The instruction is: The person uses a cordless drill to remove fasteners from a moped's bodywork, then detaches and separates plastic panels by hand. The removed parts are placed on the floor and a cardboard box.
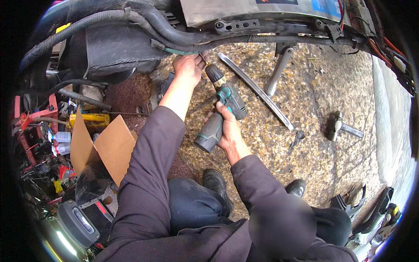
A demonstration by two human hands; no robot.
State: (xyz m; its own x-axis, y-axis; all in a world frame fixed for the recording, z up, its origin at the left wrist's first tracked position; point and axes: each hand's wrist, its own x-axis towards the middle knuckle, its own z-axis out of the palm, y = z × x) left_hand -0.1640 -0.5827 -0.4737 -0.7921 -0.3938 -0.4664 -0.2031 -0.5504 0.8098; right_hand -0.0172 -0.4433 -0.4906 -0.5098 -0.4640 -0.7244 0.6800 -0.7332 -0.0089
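Note:
My right hand is wrapped round the handle of a black and teal cordless drill. The drill's black chuck points up and left, and a thin bit runs from it toward the underside of a black tubular vehicle frame. Beside the bit's tip, my left hand has its fingers curled in below the frame. What those fingers hold, if anything, is too small and partly hidden. A ribbed black cable sleeve runs along the frame just above both hands.
A metal bar and a hammer lie on the stony ground. From the frame a kickstand reaches down. An open cardboard box and cluttered tools stand to the left. Black plastic parts lie at the lower right.

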